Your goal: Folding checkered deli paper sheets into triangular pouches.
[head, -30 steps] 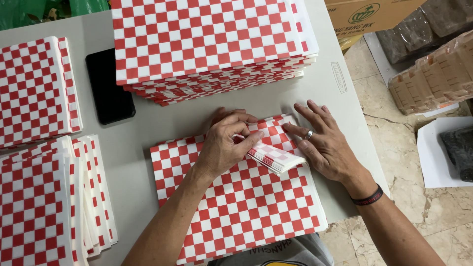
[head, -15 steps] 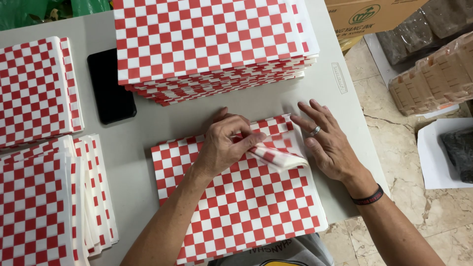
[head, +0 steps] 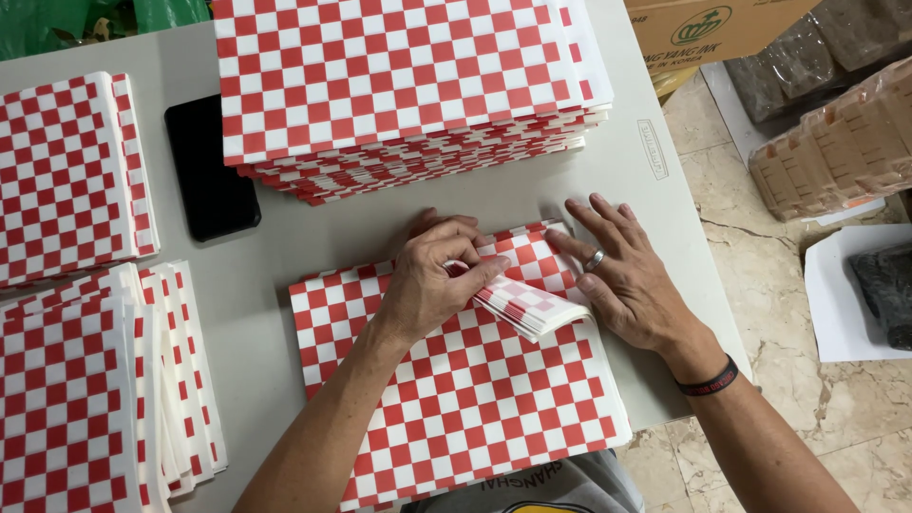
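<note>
A small pile of red-and-white checked paper sheets (head: 475, 399) lies on the grey table in front of me. My left hand (head: 432, 280) pinches the far right corner of several sheets and curls them back toward me, so their edges fan out. My right hand (head: 622, 275), with a ring and a dark wristband, lies flat with spread fingers on the pile's far right edge, beside the curled corner.
A tall stack of the same checked sheets (head: 399, 85) stands just beyond my hands. More stacks (head: 66, 176) lie at the left, the nearer one (head: 104, 389) fanned out. A black phone (head: 209, 171) rests between them. Cardboard boxes (head: 717, 28) and wrapped bundles (head: 826, 142) sit on the floor to the right.
My left hand has curled the corner of the sheets further back and fanned their edges. My right hand has barely shifted on the pile's edge.
</note>
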